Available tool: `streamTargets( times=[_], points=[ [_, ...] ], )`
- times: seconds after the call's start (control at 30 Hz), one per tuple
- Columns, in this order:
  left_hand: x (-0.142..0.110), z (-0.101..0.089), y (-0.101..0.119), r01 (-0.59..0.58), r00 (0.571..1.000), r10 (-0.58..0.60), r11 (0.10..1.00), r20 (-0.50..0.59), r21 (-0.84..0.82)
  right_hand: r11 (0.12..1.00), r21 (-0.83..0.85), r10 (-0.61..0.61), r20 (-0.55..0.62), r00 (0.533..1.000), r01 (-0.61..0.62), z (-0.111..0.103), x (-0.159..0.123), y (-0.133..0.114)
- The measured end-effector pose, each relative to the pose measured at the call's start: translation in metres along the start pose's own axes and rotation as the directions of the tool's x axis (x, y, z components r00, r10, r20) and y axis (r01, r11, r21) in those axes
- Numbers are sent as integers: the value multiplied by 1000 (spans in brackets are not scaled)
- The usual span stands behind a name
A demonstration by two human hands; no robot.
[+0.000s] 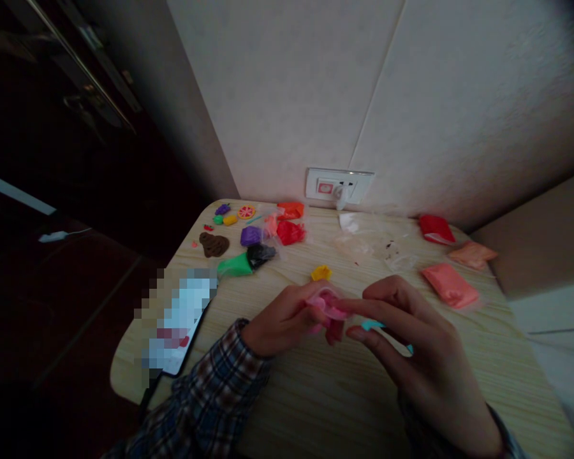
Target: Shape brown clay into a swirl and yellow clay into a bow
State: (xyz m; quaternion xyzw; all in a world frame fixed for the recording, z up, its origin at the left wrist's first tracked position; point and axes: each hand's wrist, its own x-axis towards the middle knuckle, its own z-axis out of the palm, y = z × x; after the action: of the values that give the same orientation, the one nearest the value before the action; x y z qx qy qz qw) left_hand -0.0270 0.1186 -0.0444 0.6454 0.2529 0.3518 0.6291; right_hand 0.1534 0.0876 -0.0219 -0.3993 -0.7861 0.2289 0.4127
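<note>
My left hand (287, 319) is closed around a small clear plastic bag of pink modelling clay (328, 303), its mouth turned up and to the right. The index finger of my right hand (421, 344) reaches to the bag's opening and touches it. My right thumb stays apart, below that finger. A teal piece (373, 325) shows beside the thumb, partly hidden; whether it lies on the table or touches the hand I cannot tell. Just beyond the left hand lies a yellow clay packet (321, 273).
On the table (316, 408), a phone (189, 325) lies left. Behind it are brown clay (213, 244), a green packet (235, 264), a black packet (261, 255), a purple packet (251, 236) and red clay (291, 231). Rightward lie clear wrappers (397, 252) and a coral packet (450, 285).
</note>
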Motion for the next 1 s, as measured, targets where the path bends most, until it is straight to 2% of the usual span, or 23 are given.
streamTargets(
  times=[0.1, 0.2, 0.3, 0.53, 0.63, 0.73, 0.87, 0.93, 1.0],
  points=[
    [0, 5, -1, 148, 988, -140, 978, 64, -145, 1000, 6, 24, -27, 999, -24, 2, 0, 0],
    [-1, 9, -4, 259, 966, -245, 926, 84, -275, 996, 39, 81, -71, 994, -79, 5, -2, 1],
    [-1, 11, -7, 283, 959, -275, 903, 70, -324, 985, 105, 145, -93, 985, -135, 8, -2, 1],
    [1, 10, -6, 332, 941, -336, 892, 42, -306, 951, 158, 279, -78, 957, -265, 6, 2, 1],
    [2, 10, -6, 334, 939, -340, 869, 52, -365, 941, 48, 337, -117, 934, -334, -5, -1, 8],
    [3, 9, -5, 342, 936, -345, 842, 70, -417, 900, -162, 376, -177, 909, -404, -12, -13, 32],
    [3, 9, -2, 359, 932, -341, 832, 120, -422, 829, -418, 372, -83, 924, -371, -10, -33, 70],
    [4, 8, 0, 366, 930, -318, 847, 185, -387, 805, -471, 357, -102, 929, -361, -8, -36, 76],
    [4, 8, 1, 374, 921, -302, 859, 245, -350, 823, -452, 314, -143, 939, -344, -11, -32, 68]
  ],
)
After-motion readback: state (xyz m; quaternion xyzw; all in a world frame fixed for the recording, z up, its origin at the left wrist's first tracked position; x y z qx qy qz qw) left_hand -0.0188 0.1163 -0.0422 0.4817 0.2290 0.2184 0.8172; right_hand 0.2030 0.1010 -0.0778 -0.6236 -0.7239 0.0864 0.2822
